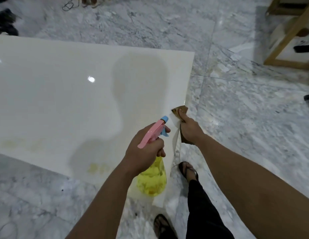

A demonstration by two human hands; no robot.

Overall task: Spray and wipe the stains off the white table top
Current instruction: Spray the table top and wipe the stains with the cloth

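Floor (pixel 236 118): grey marbled tile under everything; I note it only as the surface that overspray past the table edge would land on.

White table top (pixel 55 100): glossy slab filling the left half of the view, its right edge running down past both hands. I stand at that edge, so the whole surface is in arm's reach.

Wooden frame (pixel 288 37): far right on the floor, well apart from the work.

Spray bottle (pixel 152 178): yellow translucent body with a pink head and blue nozzle, held above the near right part of the table. The nozzle points away from me across the surface, which I judge puts the spray onto the table rather than the floor.

Left hand (pixel 145 152): fingers curled round the bottle neck, one finger forward on the blue trigger, ready to pump.

Right hand (pixel 189 129): fingers closed on the cloth at the table's right edge, held close so wiping can follow spraying without a change of tool.

Cloth (pixel 182 110): brown, bunched in the right hand, one corner over the table edge.

Stains (pixel 98 168): faint yellow patches near the front edge, left of the bottle; a paler group (pixel 20 143) lies farther left. In my judgement both remain to be sprayed and wiped.
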